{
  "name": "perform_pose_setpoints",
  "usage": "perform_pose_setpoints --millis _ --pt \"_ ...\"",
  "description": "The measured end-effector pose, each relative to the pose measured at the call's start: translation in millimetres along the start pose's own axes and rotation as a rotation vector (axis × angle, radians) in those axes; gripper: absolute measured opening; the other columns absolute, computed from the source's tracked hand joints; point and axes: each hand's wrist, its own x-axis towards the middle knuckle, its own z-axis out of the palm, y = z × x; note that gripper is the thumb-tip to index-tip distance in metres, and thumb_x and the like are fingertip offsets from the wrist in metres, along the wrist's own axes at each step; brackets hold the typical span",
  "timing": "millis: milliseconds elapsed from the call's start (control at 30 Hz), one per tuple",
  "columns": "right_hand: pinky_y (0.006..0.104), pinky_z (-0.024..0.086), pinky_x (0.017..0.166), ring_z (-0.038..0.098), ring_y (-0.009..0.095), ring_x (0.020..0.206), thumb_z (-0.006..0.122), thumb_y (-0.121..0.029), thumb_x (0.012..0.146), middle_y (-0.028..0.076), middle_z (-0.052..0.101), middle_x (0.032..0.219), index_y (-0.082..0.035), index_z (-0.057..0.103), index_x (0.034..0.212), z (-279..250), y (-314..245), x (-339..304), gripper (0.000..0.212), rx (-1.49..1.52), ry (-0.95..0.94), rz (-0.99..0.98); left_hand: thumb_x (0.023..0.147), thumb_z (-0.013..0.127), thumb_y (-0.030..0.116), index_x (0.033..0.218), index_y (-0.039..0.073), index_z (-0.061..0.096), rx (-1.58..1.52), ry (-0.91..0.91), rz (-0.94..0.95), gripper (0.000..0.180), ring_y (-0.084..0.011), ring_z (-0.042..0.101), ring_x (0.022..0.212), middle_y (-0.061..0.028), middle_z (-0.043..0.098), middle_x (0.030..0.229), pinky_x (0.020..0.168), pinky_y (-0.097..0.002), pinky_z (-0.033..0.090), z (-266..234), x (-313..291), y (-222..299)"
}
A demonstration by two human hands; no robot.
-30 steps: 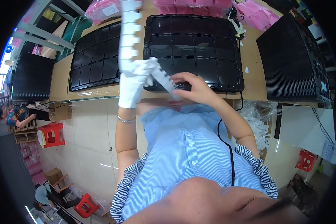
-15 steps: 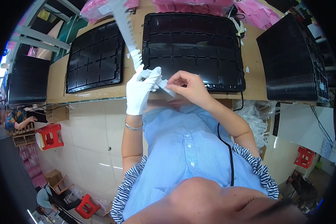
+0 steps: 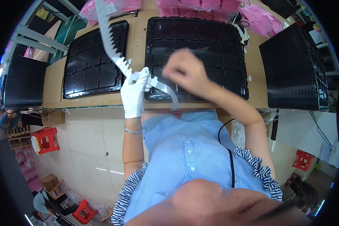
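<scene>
My left hand, in a white glove, is closed on a long white strip with a row of small tabs along one edge. Beyond the glove the strip curves away toward the far left. Its smooth loose end hangs near the table's front edge. My bare right hand, blurred by motion, hovers over the middle black plastic tray. Its fingers are curled together, and whatever they may hold is hidden by the blur. The tray is divided into shallow compartments.
Another black compartment tray lies on the cardboard-covered table at left. Tall stacks of black trays stand at the right and far left. Pink packages line the back. A black cable hangs down my front.
My right hand has moved off the strip, up and out over the middle tray. My left hand has shifted slightly left with the strip, whose far part has swung left.
</scene>
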Motion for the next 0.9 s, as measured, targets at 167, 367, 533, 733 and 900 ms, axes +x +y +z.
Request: perform_pose_setpoints --millis 167,367,533,733,900 --pt "0.0363 0.051 0.071 0.064 0.023 0.072 0.073 -0.024 0.075 0.01 0.066 0.082 -0.009 0.073 0.086 25.3 159.4 77.2 0.019 -0.045 -0.03 0.43 0.086 0.071 0.018 0.085 0.001 0.066 0.04 -0.05 -0.024 0.018 -0.003 0.051 0.056 -0.0012 0.063 0.073 0.051 -0.0166 0.039 3.0 -2.6 3.4" --pt "0.0388 0.053 0.073 0.068 0.025 0.078 0.075 -0.028 0.068 0.009 0.07 0.079 -0.012 0.071 0.077 39.9 206.1 96.1 0.019 -0.339 -0.258 0.574 0.085 0.073 0.019 0.085 0.0 0.065 0.066 -0.091 -0.099 0.02 -0.0026 0.05 0.056 -0.0014 0.063 0.072 0.051 -0.0165 0.039 4.0 0.1 3.3" --pt "0.0408 0.053 0.073 0.068 0.028 0.078 0.074 -0.027 0.068 0.01 0.07 0.079 -0.011 0.071 0.076 39.5 203.2 100.0 0.018 -0.371 -0.29 0.578 0.084 0.074 0.019 0.084 0.001 0.065 0.061 -0.099 -0.107 0.02 -0.002 0.05 0.055 -0.0012 0.063 0.072 0.05 -0.016 0.038 0.8 3.7 -2.0" --pt "0.0408 0.053 0.073 0.068 0.028 0.078 0.074 -0.029 0.067 0.01 0.07 0.079 -0.011 0.073 0.078 41.8 202.9 101.4 0.021 -0.403 -0.314 0.615 0.083 0.075 0.02 0.088 -0.001 0.064 0.056 -0.112 -0.115 0.024 -0.0028 0.053 0.056 -0.0027 0.064 0.074 0.051 -0.0163 0.041 -1.7 4.9 -2.9" --pt "0.0364 0.052 0.075 0.068 0.025 0.078 0.075 -0.03 0.068 0.009 0.07 0.081 -0.011 0.072 0.076 36.0 198.4 96.5 0.021 -0.294 -0.34 0.521 0.082 0.076 0.02 0.089 -0.002 0.064 0.053 -0.124 -0.116 0.026 -0.0039 0.054 0.057 -0.0041 0.064 0.076 0.051 -0.0169 0.042 -2.7 6.9 -5.0"
